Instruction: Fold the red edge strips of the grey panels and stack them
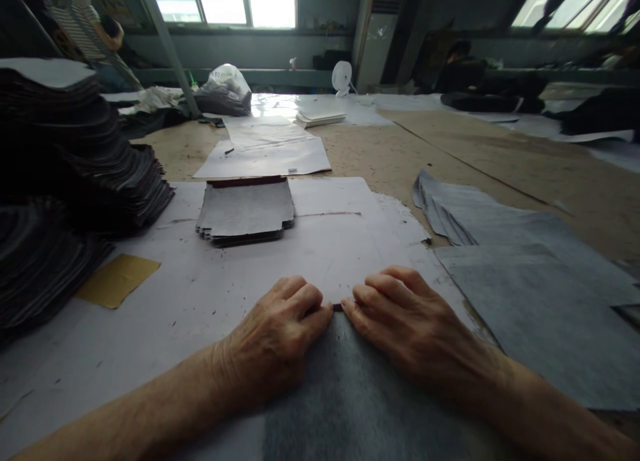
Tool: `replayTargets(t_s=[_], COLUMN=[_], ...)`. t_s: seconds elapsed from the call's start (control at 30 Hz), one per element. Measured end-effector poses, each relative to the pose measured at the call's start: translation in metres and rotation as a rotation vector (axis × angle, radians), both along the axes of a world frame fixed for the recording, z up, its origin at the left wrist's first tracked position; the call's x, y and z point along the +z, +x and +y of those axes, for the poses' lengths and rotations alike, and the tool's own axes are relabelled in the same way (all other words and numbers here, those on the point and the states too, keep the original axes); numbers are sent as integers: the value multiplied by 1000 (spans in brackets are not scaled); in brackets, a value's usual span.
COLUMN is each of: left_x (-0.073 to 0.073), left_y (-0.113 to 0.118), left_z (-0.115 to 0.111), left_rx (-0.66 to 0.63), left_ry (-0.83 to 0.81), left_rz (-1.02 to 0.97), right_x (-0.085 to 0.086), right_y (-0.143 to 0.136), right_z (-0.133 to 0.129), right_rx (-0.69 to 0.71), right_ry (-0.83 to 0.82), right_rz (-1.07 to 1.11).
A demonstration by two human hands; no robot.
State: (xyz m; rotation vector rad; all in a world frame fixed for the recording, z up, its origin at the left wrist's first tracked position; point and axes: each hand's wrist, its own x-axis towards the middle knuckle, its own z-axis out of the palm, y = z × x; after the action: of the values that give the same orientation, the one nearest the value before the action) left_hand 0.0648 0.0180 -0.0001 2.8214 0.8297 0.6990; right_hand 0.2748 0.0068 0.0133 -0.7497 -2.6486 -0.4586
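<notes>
White fan [342, 77], plastic bag [229, 82] near slanted pole [168, 48], bright windows [223, 3], person in striped top [83, 33]

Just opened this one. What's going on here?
A person works at a table with both bare hands. The left hand and right hand hold the far edge of a grey sheet, where a narrow dark strip shows between their fingertips. Beyond the left hand lies a small stack of grey pieces; larger grey sheets lie to the right, and tall dark stacks stand at the left.

Left hand [285, 331] curled; right hand [405, 314] curled; fingertips [327, 311] nearly meeting
</notes>
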Motion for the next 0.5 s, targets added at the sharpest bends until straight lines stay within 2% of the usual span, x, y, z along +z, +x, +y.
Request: replayTargets(t_s=[0.1, 0.33, 0.5], left_x=[1, 1, 2], left_y=[0, 0, -21], left_z=[0, 1, 4], left_rx=[0, -5, -42], left_ry=[25, -32, -9], left_rz=[43, 26, -73], right_x=[1, -4, -6], right_y=[-9, -20, -20], right_z=[-2, -7, -10], right_rx=[4, -72, -78], right_ry=[16, -118, -108], right_rz=[3, 109, 110])
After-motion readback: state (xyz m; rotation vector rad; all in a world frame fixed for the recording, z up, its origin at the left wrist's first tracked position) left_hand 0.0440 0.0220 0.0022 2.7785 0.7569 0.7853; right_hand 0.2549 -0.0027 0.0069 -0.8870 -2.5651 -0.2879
